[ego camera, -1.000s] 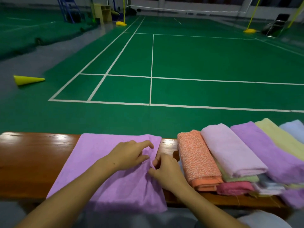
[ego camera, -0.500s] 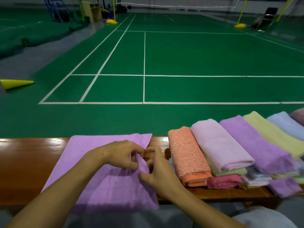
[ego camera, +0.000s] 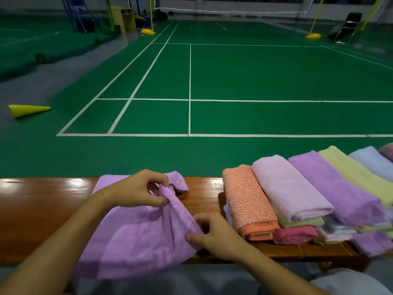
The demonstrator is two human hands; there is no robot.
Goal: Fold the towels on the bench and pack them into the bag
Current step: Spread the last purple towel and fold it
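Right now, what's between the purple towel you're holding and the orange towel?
In the head view, only bare shiny bench lies between the purple towel and the orange towel; nearer the front, the right hand fills that gap.

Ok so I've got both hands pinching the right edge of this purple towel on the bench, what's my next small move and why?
Probably carry that edge leftward over the towel to fold it in half. The left hand and right hand both pinch the right edge of the purple towel, lifted and bunched, while the rest lies flat on the bench. Folded towels crowd the right, so the free room is on the left.
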